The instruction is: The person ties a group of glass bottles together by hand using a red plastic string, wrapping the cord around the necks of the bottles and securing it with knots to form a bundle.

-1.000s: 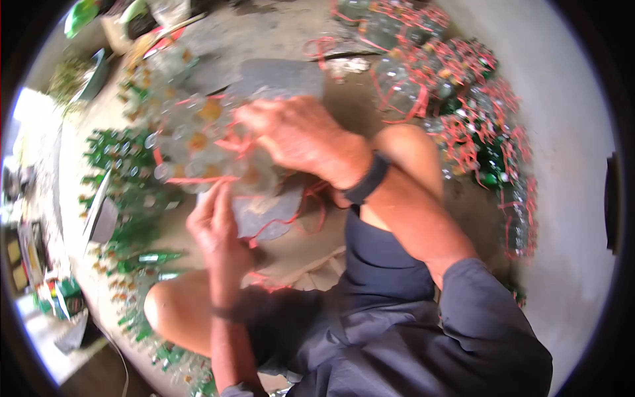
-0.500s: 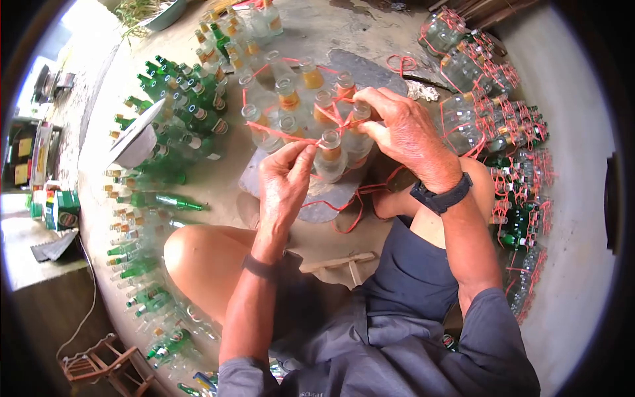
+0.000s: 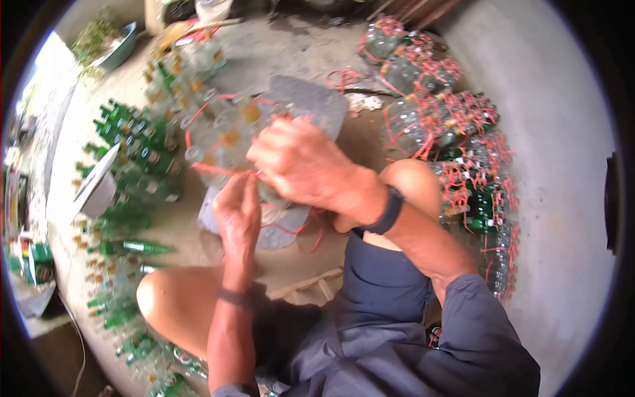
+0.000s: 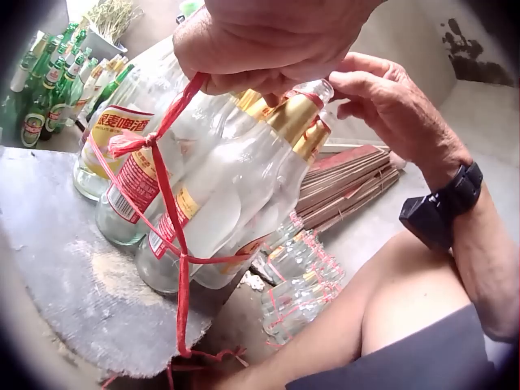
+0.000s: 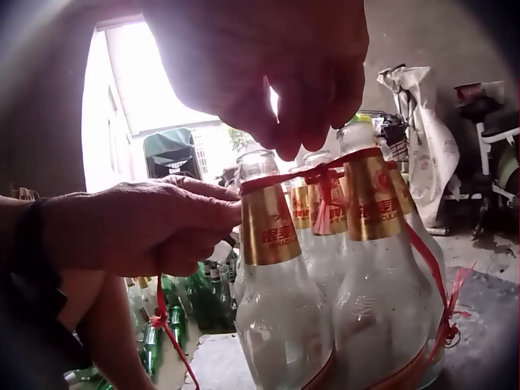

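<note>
Clear bottles with gold neck labels (image 5: pixel 272 231) stand bunched on a grey slab (image 4: pixel 69 268). Red twine (image 3: pixel 221 170) runs round them, with a knot (image 4: pixel 150 140) at their side and another (image 5: pixel 322 172) between two necks. My left hand (image 3: pixel 238 215) pinches twine at the near side; in the right wrist view it (image 5: pixel 162 219) is beside a bottle neck. Over the bottle tops, my right hand (image 3: pixel 304 162) has curled fingers close to the left fingertips and appears to grip twine, though the contact is hidden. In the left wrist view it (image 4: pixel 394 106) is beside a bottle mouth.
Green bottles (image 3: pixel 135 135) stand on the left, near a tilted pale disc (image 3: pixel 99 188). Bundles of bottles tied in red twine (image 3: pixel 456 122) line the right wall (image 3: pixel 555 165). A basin with plants (image 3: pixel 119 53) is at the upper left. Loose twine (image 3: pixel 301 228) hangs by the slab.
My right hand has come across toward my left, closing the space between them over the bottles. The head view has shifted, and the hands and bottles are blurred.
</note>
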A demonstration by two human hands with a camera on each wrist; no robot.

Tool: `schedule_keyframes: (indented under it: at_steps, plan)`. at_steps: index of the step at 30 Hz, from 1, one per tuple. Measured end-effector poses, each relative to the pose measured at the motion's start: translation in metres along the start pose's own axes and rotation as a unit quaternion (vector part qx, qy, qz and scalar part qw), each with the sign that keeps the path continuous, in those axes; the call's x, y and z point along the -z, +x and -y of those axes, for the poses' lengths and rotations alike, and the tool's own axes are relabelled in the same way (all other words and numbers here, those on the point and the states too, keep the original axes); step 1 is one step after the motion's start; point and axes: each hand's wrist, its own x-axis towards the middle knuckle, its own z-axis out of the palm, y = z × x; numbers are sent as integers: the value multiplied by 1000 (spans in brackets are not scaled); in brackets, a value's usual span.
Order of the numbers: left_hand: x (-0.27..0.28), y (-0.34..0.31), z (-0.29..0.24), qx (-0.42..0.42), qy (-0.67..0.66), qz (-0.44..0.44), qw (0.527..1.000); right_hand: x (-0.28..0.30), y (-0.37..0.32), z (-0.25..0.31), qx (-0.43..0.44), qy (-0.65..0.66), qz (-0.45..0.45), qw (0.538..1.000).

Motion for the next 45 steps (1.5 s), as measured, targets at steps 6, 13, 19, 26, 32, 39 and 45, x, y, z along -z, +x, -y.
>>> schedule_keyframes:
  at_steps: [6,13,19,26,32,39,45]
  plan:
    - [-6,1,15,20,-60,3,998,-24,4,5,-9,14,-16,1000]
    - [-14,1,22,-22,-60,-38,997,-25,27,-1,-51,68,130,988]
    - [-6,0,10,-4,48,-50,998,-11,35,-1,-106,121,221,962]
    - [-9,4,12,-45,140,-118,982,3,37,-5,-71,145,261,952]
    - [-14,2,16,-5,160,-128,979,10,48,-7,-56,135,337,930]
    - [-14,1,11,20,157,-135,978,15,59,-4,-50,73,385,919]
    - [-12,0,7,26,158,-136,978,16,62,-1,41,-2,366,930]
